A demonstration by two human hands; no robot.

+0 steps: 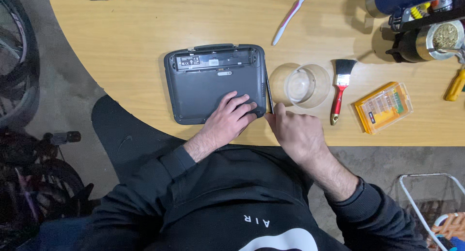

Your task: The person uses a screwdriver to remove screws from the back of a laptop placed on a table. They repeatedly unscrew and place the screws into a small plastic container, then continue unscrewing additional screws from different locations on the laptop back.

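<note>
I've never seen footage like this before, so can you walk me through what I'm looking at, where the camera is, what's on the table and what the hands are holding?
There is no machine here: a person is working with two bare hands. The one picture comes from a camera worn on their head, looking down, so you see their dark sleeves and lap.

On the wooden table lies a dark grey device, back side up, with an open compartment along its far edge. The left hand presses flat on its near corner. The right hand holds a thin dark tool against the device's right edge.

To the right are a clear glass, a red-handled paintbrush and an orange bit case. Farther back lies a pink and white toothbrush.
</note>
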